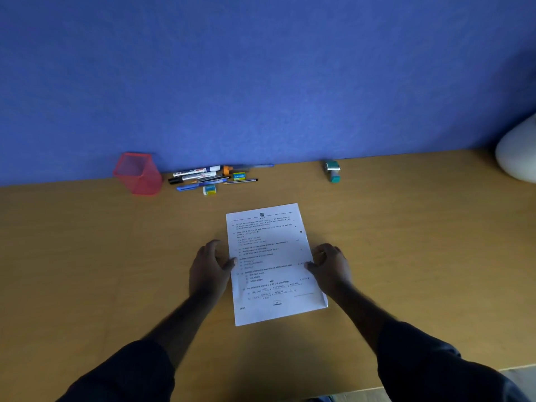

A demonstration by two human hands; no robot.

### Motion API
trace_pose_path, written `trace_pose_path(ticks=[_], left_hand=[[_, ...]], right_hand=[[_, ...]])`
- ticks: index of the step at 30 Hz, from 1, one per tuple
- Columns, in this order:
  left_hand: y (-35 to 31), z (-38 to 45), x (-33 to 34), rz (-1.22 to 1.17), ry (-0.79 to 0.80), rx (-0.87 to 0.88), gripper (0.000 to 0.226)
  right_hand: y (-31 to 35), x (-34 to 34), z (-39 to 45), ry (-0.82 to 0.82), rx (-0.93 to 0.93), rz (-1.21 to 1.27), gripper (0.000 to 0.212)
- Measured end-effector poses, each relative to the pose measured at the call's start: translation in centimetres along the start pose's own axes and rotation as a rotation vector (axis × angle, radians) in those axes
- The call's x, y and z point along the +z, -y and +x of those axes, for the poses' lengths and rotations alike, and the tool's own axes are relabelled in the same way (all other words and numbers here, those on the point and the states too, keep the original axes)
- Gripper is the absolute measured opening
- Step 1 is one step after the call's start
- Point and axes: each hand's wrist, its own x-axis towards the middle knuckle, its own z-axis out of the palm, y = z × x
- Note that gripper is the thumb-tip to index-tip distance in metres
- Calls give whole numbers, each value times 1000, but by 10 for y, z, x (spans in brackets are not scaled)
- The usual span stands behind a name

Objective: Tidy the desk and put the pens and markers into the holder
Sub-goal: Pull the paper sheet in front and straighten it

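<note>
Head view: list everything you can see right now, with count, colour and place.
pen holder: one, red mesh, back left by the wall, looks empty
pens and markers: a loose pile, count unclear, black, white and blue, right of the holder
erasers: two, blue-yellow, in and beside the pile
stamp: one, teal, back right; identity uncertain
printed sheets: white stack, count unclear, desk centre
desk: one, tan wood
wall: blue
white object: one, right edge, cropped
left hand: at the sheets' left edge
right hand: at the right edge
</note>
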Motion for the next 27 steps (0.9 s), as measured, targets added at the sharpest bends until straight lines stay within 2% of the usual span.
trace_pose_path(ticks=[2, 5, 8, 14, 18, 21, 27], left_hand=[[6, 0, -3, 62, -38, 69, 55], [15, 7, -10, 236, -123, 267, 48], [21, 27, -16, 409, -148, 386, 62], [27, 71, -15, 501, 0, 461, 70], [39, 85, -9, 530, 78, 415, 71], [47, 87, -3, 495, 80, 364, 72], [51, 90, -2, 474, 68, 373, 68]], right_hand=[[-3, 1, 0, -33, 3, 63, 33], [-6, 1, 2, -93, 5, 107, 30], [-5, 2, 7, -114, 1, 119, 27], [4, -5, 29, -140, -54, 101, 28], [15, -13, 50, -174, -97, 66, 28], [23, -18, 71, -195, -126, 27, 26], [43, -25, 131, -313, -96, 10, 31]])
